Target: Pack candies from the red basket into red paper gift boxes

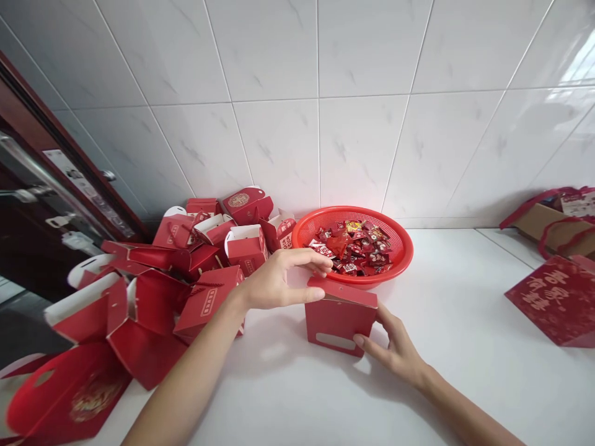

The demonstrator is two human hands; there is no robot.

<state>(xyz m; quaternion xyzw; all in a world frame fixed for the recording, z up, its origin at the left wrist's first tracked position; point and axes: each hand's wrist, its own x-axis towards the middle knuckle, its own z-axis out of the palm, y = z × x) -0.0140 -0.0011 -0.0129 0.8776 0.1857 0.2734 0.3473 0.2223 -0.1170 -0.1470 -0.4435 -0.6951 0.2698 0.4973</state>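
Note:
A red cardboard gift box (338, 322) stands upright on the white surface, its top flap folded over and a pale oval low on its front. My right hand (400, 350) grips the box at its lower right side, thumb on the front and fingers behind. Above the box's left top corner is my left hand (283, 282), fingers curved and apart from the thumb. Its thumb tip is at the flap; whether it presses on it I cannot tell. Just behind the box sits a red plastic basket (403, 244) with small wrapped sweets (356, 251) in it.
Several red gift boxes (144, 328), many with lids up, are heaped on the left. At the right lies a red box with gold writing (553, 300), near a brown carton (553, 226) with red ribbon. A tiled wall (274, 142) closes off the back, and a dark red door frame (69, 148) stands at left.

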